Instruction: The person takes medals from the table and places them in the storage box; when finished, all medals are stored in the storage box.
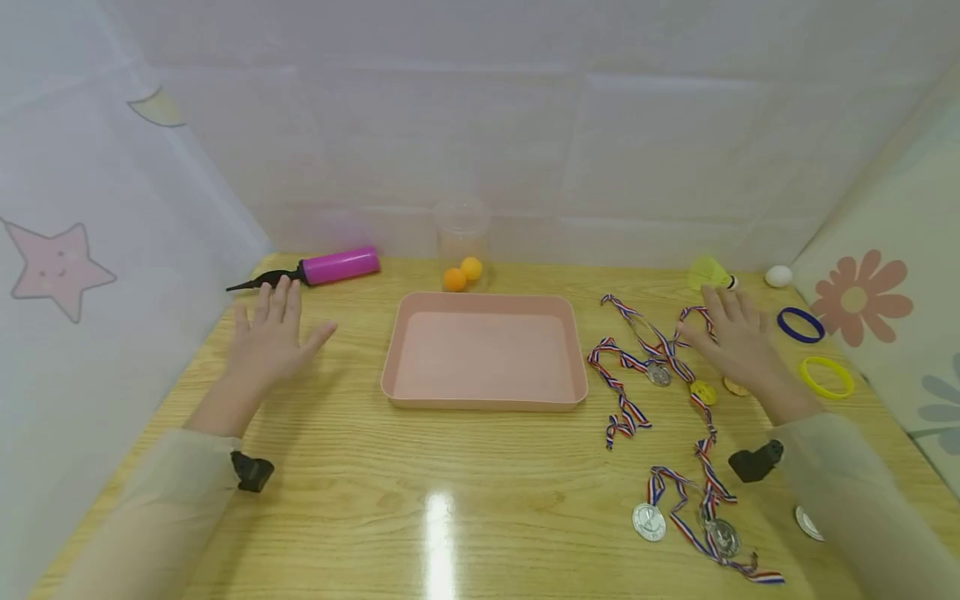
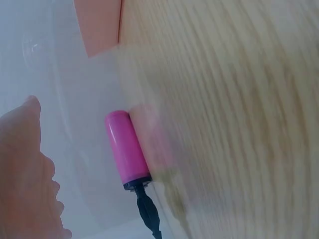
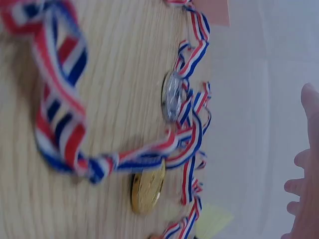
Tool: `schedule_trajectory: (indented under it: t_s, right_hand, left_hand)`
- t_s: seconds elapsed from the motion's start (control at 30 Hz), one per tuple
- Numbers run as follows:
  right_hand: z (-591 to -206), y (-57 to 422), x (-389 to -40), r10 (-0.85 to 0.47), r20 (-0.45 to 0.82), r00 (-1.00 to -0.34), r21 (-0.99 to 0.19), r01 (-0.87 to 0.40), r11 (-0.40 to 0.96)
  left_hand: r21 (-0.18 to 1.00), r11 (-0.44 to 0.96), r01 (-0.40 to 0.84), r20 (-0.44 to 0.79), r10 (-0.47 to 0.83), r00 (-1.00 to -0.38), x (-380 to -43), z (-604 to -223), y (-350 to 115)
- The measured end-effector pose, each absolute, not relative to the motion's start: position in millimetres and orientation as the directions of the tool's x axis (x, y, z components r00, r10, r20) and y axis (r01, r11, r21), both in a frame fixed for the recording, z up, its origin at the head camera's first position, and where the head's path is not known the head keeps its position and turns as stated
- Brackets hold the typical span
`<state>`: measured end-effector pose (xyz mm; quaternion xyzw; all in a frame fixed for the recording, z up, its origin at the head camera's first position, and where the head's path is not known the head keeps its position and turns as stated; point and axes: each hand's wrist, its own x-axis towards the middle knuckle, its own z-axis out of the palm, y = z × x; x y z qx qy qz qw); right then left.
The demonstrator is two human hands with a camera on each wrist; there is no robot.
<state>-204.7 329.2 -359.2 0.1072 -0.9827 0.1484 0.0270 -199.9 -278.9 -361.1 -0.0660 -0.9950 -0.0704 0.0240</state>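
My left hand (image 1: 272,342) is stretched flat with fingers spread, its tips overlapping the black nozzle end of a magenta hand pump (image 1: 341,266) in the head view. The left wrist view has the pump (image 2: 127,147) lying beyond the thumb. On the other side, my right hand (image 1: 737,346) also has its fingers extended and holds nothing. It is nearest to medals on striped red, white and blue ribbons; a gold medal (image 3: 148,188) and a silver medal (image 3: 172,97) show in the right wrist view. A yellow shuttlecock (image 1: 708,273) lies just past its fingertips.
Between the hands sits a shallow pink tray (image 1: 483,403). Behind it stands a clear cylinder (image 1: 461,225) with two orange balls (image 1: 454,279). At the right are a white ball (image 1: 778,276), a blue wristband (image 1: 800,325) and a yellow wristband (image 1: 827,377). More silver medals (image 1: 648,522) lie at front right.
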Motion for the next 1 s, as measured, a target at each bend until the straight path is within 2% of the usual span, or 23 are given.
schedule_trajectory:
  t_s: [0.2, 0.33, 0.43, 0.6, 0.87, 1.0]
  right_hand:
    - [-356, 303, -206, -0.315, 0.132, -0.94, -0.331, -0.341, 0.88]
    - [-356, 282, -208, -0.387, 0.154, -0.909, -0.402, -0.415, 0.816]
    - [-359, 267, -211, -0.433, 0.133, -0.892, -0.482, -0.44, 0.758]
    - [-371, 244, -217, -0.515, 0.106, -0.851, -0.516, -0.489, 0.703]
    - [-386, 225, -223, -0.557, 0.01, -0.83, -0.613, -0.445, 0.653]
    - [-389, 223, -225, -0.574, 0.007, -0.819, -0.619, -0.455, 0.641]
  left_hand:
    - [0.15, 0.969, 0.197, 0.052, 0.191, -0.98, -199, -365, -263]
    - [0.157, 0.954, 0.255, 0.057, 0.249, -0.967, -200, -367, -248]
    - [0.167, 0.94, 0.298, 0.056, 0.293, -0.955, -202, -372, -238]
    - [0.186, 0.911, 0.369, 0.036, 0.369, -0.929, -207, -383, -226]
    - [0.246, 0.863, 0.442, -0.035, 0.464, -0.885, -211, -390, -211]
    - [0.277, 0.843, 0.461, -0.058, 0.494, -0.868, -210, -390, -209]
